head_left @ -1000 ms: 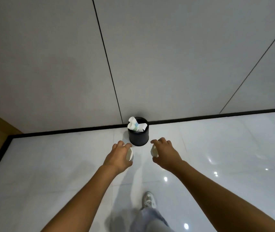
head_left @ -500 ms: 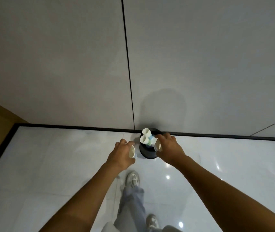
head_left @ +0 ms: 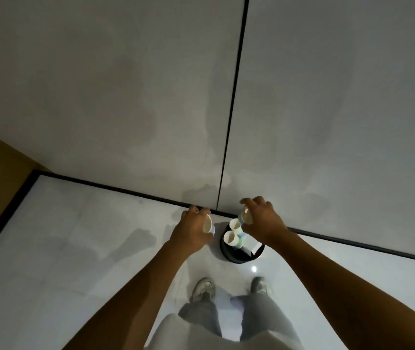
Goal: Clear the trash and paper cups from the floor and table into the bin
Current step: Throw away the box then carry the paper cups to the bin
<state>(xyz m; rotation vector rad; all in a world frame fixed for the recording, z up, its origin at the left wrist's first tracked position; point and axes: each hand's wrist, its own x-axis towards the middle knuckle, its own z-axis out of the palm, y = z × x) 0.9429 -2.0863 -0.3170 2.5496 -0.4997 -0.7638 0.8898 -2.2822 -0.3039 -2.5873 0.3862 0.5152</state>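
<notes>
Gripping a white paper cup (head_left: 207, 224) in left hand (head_left: 191, 233), another white paper cup (head_left: 244, 216) in right hand (head_left: 262, 222), above round black bin (head_left: 231, 256) holding cups.

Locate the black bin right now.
Head view: the black bin stands on the white floor by the wall's baseboard, just below the right hand, ahead of the person's shoes.

Black bin (head_left: 236, 256), white paper cups (head_left: 229, 239) with blue-green bands, glossy white floor (head_left: 75, 248)
</notes>
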